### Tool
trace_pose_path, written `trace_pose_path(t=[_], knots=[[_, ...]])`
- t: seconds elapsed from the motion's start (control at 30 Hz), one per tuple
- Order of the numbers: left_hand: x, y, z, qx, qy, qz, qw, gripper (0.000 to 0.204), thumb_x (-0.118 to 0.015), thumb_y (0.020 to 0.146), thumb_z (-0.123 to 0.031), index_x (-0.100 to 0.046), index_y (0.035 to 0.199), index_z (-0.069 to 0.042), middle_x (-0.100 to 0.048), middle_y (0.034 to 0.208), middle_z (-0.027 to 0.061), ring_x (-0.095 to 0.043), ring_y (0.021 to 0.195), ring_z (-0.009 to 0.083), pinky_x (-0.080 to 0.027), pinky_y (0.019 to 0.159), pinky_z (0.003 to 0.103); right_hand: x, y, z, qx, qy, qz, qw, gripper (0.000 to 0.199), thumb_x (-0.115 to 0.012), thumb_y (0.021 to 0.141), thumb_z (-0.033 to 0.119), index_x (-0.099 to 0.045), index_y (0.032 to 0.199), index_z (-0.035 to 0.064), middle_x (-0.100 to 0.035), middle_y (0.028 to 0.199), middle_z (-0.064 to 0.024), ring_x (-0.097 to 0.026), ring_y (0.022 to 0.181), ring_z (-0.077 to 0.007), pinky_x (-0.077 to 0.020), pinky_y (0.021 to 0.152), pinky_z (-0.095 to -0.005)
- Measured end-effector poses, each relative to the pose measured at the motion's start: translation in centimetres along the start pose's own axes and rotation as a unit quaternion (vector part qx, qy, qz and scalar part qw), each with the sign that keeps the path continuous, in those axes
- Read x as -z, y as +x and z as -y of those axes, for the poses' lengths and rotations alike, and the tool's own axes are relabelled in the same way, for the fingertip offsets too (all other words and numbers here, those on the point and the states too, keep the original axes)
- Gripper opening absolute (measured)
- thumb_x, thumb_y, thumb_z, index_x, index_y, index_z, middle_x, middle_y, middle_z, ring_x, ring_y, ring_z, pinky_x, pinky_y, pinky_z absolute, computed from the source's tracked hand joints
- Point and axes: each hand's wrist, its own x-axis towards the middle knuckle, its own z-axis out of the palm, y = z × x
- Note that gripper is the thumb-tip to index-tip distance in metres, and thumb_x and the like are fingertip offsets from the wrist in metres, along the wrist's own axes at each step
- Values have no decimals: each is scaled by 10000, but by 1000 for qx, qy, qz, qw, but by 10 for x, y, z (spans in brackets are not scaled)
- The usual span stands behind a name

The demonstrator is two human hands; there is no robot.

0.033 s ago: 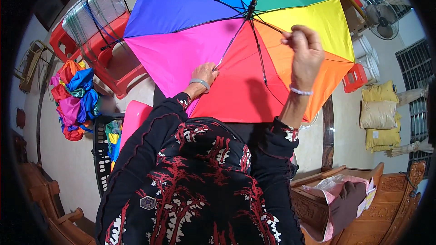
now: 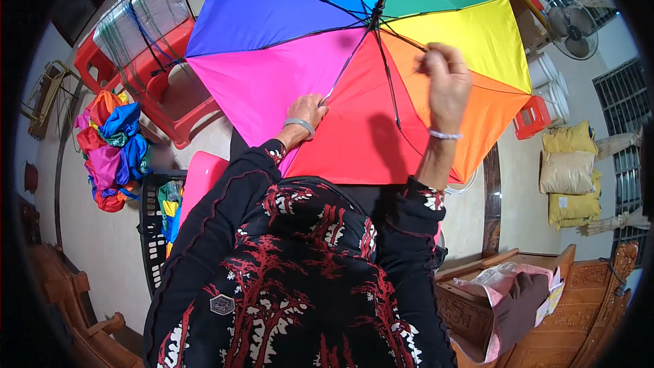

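Note:
An open rainbow umbrella (image 2: 422,143) lies spread before me, its inside with black ribs and centre shaft facing me. My left hand (image 2: 306,110) is closed on a rib at the seam between the pink and red panels. My right hand (image 2: 449,85) is raised over the orange panel, close to the rib between orange and yellow. Its thumb and fingers are drawn together and slightly blurred; whatever they pinch is too small to make out. The hand's shadow falls on the red panel.
At left, a pile of folded colourful fabric (image 2: 112,150) sits beside a black basket (image 2: 153,232) with more fabric. Red plastic stools (image 2: 178,109) stand behind, one bearing a silver box (image 2: 139,20). At right are a fan (image 2: 573,31), stacked sacks (image 2: 569,174) and carved wooden furniture (image 2: 579,313).
My right hand has shifted a little to the left over the orange panel. My left hand and the umbrella stay in place.

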Motion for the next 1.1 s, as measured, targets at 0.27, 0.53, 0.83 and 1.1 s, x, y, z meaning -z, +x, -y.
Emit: trace_pose_path(t=[0.27, 0.53, 0.83, 1.1], knots=[[12, 9, -1, 288, -437, 51, 851, 89, -585, 764, -122, -535, 779, -50, -555, 625, 62, -509, 437, 132, -397, 356, 275, -57, -70, -132, -50, -346, 328, 878, 63, -525, 693, 14, -562, 741, -3, -587, 712, -152, -581, 632, -240, -460, 582, -333], [17, 9, -9, 285, -501, 9, 817, 87, -569, 776, -121, -528, 776, -44, -526, 575, 31, -455, 377, 95, -340, 306, 225, -88, -98, -153, -80, -321, 316, 889, 203, -569, 659, 45, -512, 849, 0, -590, 759, -196, -575, 738, -355, -451, 653, -416], [8, 8, -2, 275, -429, 26, 860, 101, -549, 786, -151, -529, 784, -52, -491, 509, 14, -448, 366, 101, -344, 313, 249, -82, -86, -160, -71, -384, 377, 840, 202, -566, 674, 79, -519, 855, 0, -582, 723, -203, -580, 720, -342, -452, 635, -406], [8, 6, -4, 219, -351, 91, 906, 115, -553, 767, -157, -537, 787, -45, -491, 512, 17, -456, 382, 94, -355, 335, 248, -72, -42, -120, -330, 31, 189, 925, 80, -494, 800, 56, -522, 847, -2, -577, 649, -125, -577, 586, -169, -484, 488, -291]])
